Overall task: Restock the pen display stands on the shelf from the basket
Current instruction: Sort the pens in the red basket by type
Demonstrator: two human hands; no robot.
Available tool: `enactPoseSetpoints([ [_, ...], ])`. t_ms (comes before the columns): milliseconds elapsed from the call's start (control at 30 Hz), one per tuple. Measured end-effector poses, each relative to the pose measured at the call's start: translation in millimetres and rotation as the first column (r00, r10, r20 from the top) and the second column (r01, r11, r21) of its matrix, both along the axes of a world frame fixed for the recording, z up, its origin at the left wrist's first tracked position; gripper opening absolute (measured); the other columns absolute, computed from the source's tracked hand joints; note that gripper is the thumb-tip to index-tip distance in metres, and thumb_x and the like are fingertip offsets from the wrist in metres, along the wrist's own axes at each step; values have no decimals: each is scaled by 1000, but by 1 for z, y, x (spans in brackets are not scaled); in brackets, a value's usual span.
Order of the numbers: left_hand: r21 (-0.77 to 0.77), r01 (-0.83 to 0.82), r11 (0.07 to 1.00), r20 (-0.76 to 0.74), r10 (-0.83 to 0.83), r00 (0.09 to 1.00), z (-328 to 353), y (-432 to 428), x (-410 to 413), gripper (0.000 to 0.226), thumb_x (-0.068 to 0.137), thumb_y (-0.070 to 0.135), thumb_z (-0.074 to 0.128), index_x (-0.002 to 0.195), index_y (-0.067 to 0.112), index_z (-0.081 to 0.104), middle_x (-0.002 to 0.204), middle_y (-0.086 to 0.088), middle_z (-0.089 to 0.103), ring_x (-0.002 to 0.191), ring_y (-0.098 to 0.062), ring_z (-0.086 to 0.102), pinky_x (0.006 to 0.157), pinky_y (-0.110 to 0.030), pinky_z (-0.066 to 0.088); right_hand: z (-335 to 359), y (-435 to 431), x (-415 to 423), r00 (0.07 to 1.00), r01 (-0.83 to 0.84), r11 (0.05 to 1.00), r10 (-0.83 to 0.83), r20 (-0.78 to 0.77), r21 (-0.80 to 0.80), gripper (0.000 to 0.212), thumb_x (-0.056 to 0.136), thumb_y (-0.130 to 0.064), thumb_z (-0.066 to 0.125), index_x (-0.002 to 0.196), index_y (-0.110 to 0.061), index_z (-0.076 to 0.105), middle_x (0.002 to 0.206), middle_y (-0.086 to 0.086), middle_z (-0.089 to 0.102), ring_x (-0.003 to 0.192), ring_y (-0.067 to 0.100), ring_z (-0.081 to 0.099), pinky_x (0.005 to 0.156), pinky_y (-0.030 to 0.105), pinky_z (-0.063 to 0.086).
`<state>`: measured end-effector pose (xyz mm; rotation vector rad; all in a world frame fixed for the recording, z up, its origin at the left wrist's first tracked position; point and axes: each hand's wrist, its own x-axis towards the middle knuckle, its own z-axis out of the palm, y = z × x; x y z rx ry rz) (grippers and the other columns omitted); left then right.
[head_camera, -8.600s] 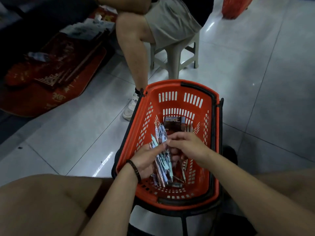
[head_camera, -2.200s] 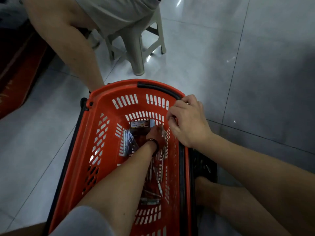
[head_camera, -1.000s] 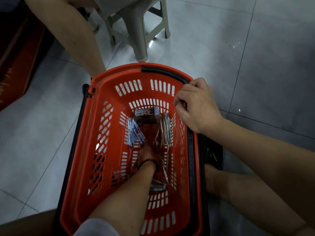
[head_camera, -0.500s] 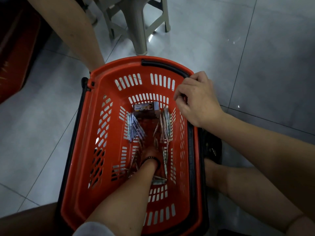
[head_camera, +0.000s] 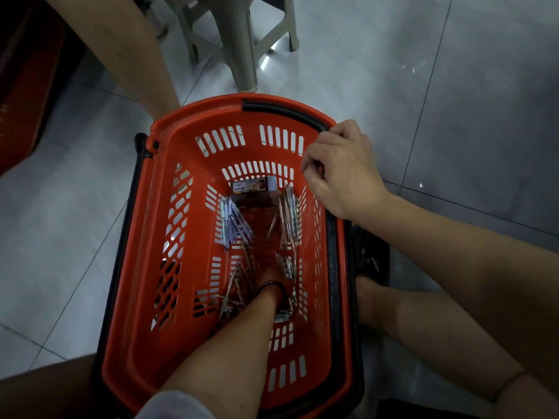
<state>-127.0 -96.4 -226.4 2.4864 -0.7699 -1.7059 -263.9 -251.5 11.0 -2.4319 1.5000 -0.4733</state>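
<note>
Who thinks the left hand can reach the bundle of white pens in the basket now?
Probably yes: the left hand is down inside the basket, and the white pen bundle lies just ahead, uncovered, nothing between them.

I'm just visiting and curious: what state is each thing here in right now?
Orange basket: upright, open-topped.
Pens: lying loose on its bottom.
Small box: lying by the far wall.
Left hand: down among the pens, grip hidden.
Right hand: gripping the basket's rim.
Black handle: folded down on the rim.

The grey tiled floor (head_camera: 453,116) bears a plastic stool (head_camera: 245,55) and, seemingly, the orange basket (head_camera: 187,140).
</note>
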Motion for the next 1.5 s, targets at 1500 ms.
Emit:
enactPoseSetpoints([
  [1500,-661,-456,596,-467,150,872,227,95,77,20,102,20,62,118,22,75,108,-4,78,100,-23,74,87,-41,60,44,140,86,946,-231,823,64,319,519,19,95,-39,76,112,-30,71,77,-13,71,69,1,68,62,18,48],
])
